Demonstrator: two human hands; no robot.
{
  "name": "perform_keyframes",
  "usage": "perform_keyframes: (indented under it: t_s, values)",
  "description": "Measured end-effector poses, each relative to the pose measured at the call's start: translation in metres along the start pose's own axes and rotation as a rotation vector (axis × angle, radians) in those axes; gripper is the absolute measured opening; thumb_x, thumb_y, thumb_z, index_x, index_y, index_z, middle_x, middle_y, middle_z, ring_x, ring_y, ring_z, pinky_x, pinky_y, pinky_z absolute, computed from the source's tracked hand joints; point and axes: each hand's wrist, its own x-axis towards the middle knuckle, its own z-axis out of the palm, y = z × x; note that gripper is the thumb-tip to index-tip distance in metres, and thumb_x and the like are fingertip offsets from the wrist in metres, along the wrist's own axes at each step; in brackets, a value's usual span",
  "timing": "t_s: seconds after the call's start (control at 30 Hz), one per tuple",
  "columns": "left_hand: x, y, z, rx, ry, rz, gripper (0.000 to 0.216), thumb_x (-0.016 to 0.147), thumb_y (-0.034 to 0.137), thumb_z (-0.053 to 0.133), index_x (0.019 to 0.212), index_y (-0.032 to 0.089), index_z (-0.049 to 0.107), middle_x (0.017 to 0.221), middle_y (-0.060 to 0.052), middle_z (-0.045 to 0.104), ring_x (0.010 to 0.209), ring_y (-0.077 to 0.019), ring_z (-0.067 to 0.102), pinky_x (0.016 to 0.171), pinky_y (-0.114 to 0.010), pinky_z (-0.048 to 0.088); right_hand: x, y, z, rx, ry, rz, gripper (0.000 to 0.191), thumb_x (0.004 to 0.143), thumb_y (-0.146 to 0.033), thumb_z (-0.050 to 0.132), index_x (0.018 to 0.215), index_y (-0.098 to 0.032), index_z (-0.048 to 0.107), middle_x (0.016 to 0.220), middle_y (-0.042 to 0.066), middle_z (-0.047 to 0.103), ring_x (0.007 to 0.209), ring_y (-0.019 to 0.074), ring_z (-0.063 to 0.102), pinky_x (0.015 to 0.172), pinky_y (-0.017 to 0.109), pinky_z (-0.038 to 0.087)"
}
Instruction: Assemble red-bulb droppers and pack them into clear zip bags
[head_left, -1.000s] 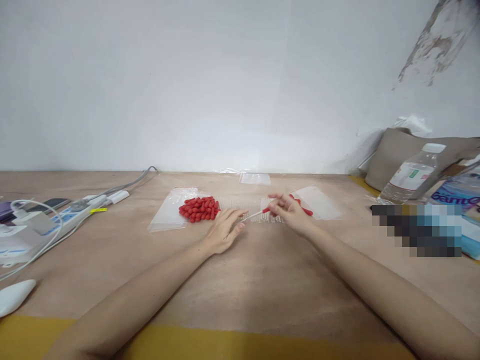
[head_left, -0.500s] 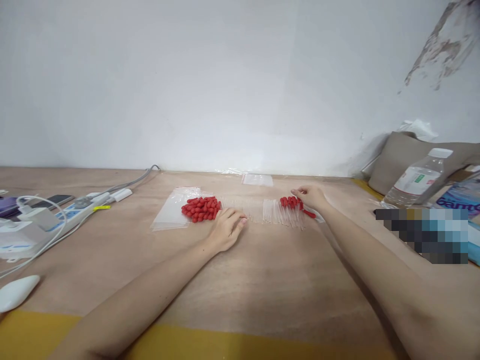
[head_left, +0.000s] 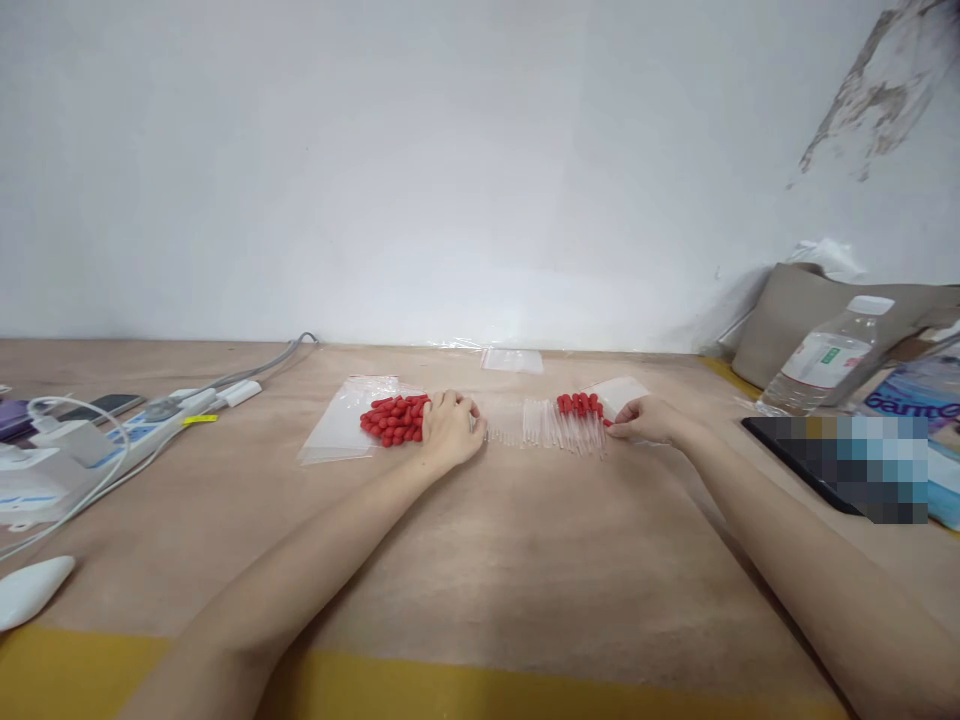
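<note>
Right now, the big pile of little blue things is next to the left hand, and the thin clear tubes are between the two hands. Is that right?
Not quite: the little things in the big pile are red, not blue, as the head view shows. The pile is next to the left hand, and the thin clear tubes are between it and the right hand.

The right hand (head_left: 646, 418) now pinches the outermost red bulb (head_left: 607, 423); the left hand (head_left: 452, 430) now overlaps the right edge of the red bulb pile (head_left: 392, 420).
</note>
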Motion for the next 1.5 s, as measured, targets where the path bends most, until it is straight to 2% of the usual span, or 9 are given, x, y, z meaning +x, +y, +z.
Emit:
perform_keyframes:
  t_s: [0.2, 0.3, 0.4, 0.53, 0.67, 0.8, 0.9, 1.03, 1.5]
  values:
    - [0.029, 0.019, 0.016, 0.21, -0.173, -0.119, 0.033, 0.073, 0.038, 0.048, 0.085, 0.013, 0.065, 0.101, -0.014, 0.049, 0.1, -0.0287, 0.039, 0.084, -0.04, 0.027, 0.001, -0.004, 0.003, -0.07, 0.022, 0.076, 0.012, 0.055, -0.026, 0.067, 0.059, -0.017, 0.061, 0.058, 0.002, 0.062, 0.058, 0.0144, 0.056, 0.047, 0.021, 0.037]
    - [0.039, 0.022, 0.023, 0.239, -0.243, -0.21, 0.035, 0.073, 0.036, 0.047, 0.089, 0.011, 0.066, 0.104, -0.017, 0.05, 0.101, -0.0306, 0.039, 0.084, -0.041, 0.027, -0.001, -0.008, -0.002, -0.13, 0.132, 0.064, 0.013, 0.058, -0.029, 0.064, 0.061, -0.017, 0.061, 0.063, 0.004, 0.063, 0.06, 0.016, 0.057, 0.049, 0.023, 0.037]
    - [0.047, 0.019, 0.027, 0.223, -0.285, -0.262, 0.032, 0.07, 0.033, 0.052, 0.085, 0.009, 0.067, 0.102, -0.019, 0.052, 0.099, -0.0322, 0.042, 0.082, -0.043, 0.029, -0.005, -0.016, -0.001, -0.067, 0.282, -0.064, 0.022, 0.063, -0.032, 0.061, 0.077, -0.015, 0.063, 0.071, 0.005, 0.064, 0.065, 0.0159, 0.057, 0.054, 0.024, 0.039]
    - [0.053, 0.019, 0.023, 0.187, -0.306, -0.277, 0.026, 0.067, 0.03, 0.057, 0.078, 0.009, 0.066, 0.098, -0.02, 0.054, 0.094, -0.0336, 0.046, 0.078, -0.044, 0.032, -0.014, -0.038, 0.018, 0.178, 0.342, -0.322, 0.027, 0.072, -0.033, 0.055, 0.091, -0.016, 0.063, 0.075, 0.004, 0.065, 0.065, 0.0137, 0.057, 0.06, 0.024, 0.042]
    - [0.04, 0.025, 0.002, 0.131, -0.248, -0.158, 0.026, 0.079, 0.031, 0.047, 0.08, 0.01, 0.062, 0.1, -0.018, 0.054, 0.098, -0.0318, 0.045, 0.077, -0.041, 0.034, -0.028, -0.061, 0.049, 0.352, 0.396, -0.517, 0.02, 0.072, -0.029, 0.056, 0.084, -0.016, 0.063, 0.083, 0.005, 0.065, 0.071, 0.0145, 0.058, 0.066, 0.027, 0.045]
    - [0.003, 0.015, -0.015, -0.033, -0.158, 0.157, 0.02, 0.088, 0.024, 0.036, 0.092, 0.014, 0.052, 0.09, -0.008, 0.058, 0.086, -0.019, 0.051, 0.079, -0.033, 0.037, -0.047, -0.078, 0.078, 0.451, 0.344, -0.635, 0.015, 0.072, -0.028, 0.057, 0.08, -0.016, 0.061, 0.078, 0.003, 0.065, 0.07, 0.014, 0.058, 0.067, 0.027, 0.046]
    - [-0.026, -0.007, -0.013, -0.2, -0.046, 0.328, 0.019, 0.089, 0.025, 0.036, 0.089, 0.014, 0.052, 0.08, -0.005, 0.06, 0.075, -0.0168, 0.053, 0.073, -0.03, 0.041, -0.06, -0.084, 0.091, 0.47, 0.26, -0.69, 0.015, 0.073, -0.031, 0.059, 0.079, -0.017, 0.062, 0.077, 0.003, 0.065, 0.071, 0.0145, 0.059, 0.066, 0.027, 0.046]
    - [-0.044, -0.027, -0.005, -0.328, 0.072, 0.476, 0.019, 0.088, 0.02, 0.04, 0.102, 0.018, 0.053, 0.09, -0.003, 0.064, 0.079, -0.0151, 0.055, 0.075, -0.029, 0.043, -0.07, -0.088, 0.098, 0.46, 0.182, -0.748, 0.017, 0.076, -0.03, 0.057, 0.089, -0.02, 0.064, 0.083, 0.003, 0.066, 0.075, 0.0145, 0.06, 0.07, 0.028, 0.046]
    - [-0.042, -0.016, -0.003, -0.323, 0.014, 0.538, 0.023, 0.088, 0.023, 0.041, 0.1, 0.018, 0.059, 0.09, -0.006, 0.065, 0.078, -0.0158, 0.056, 0.072, -0.03, 0.045, -0.071, -0.09, 0.097, 0.454, 0.171, -0.851, 0.018, 0.079, -0.031, 0.054, 0.089, -0.022, 0.066, 0.08, 0.003, 0.065, 0.073, 0.0133, 0.059, 0.068, 0.026, 0.047]
